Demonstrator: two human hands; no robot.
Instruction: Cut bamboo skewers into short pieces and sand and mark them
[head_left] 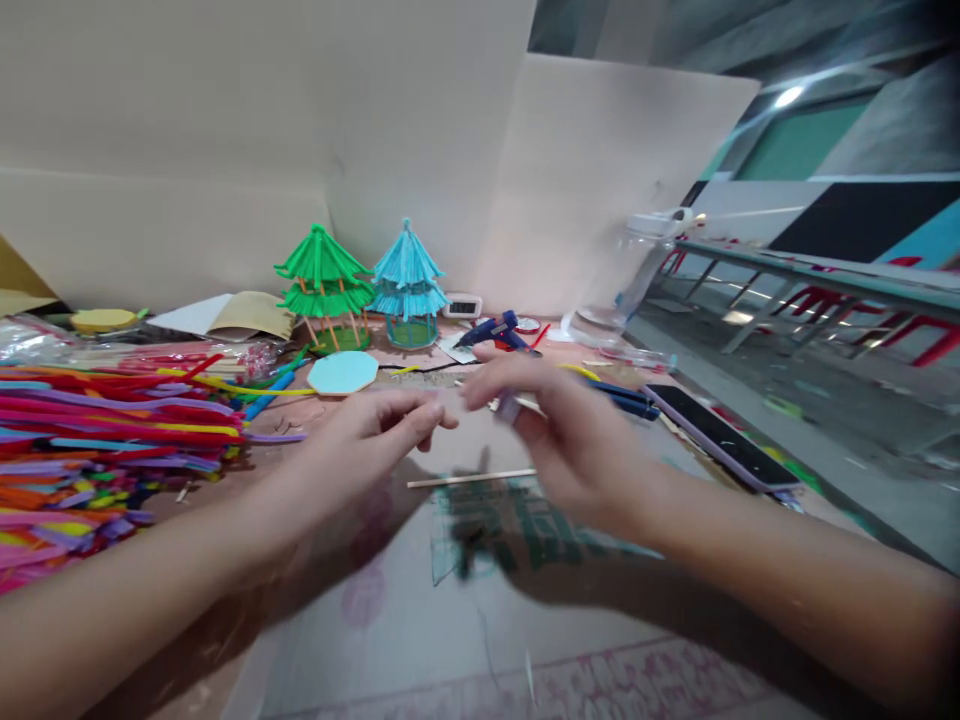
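My left hand [367, 440] and my right hand [555, 430] are raised over the table, their fingertips nearly meeting in the middle. The left fingers are pressed together in a pinch; what they hold is too small and blurred to name. The right hand is curled round a small pale lilac piece [510, 406]. A thin wooden stick [471, 479] lies on the table just below the hands. Behind them stand a green pagoda model [324, 287] and a blue pagoda model [406, 285], with a light blue octagonal card [343, 372] in front.
A big pile of coloured pipe cleaners [97, 440] fills the left. A blue glue gun [496, 330], a clear plastic jar [630, 275] and a phone [720, 436] lie to the right. Cardboard sheets [420, 150] form a wall behind.
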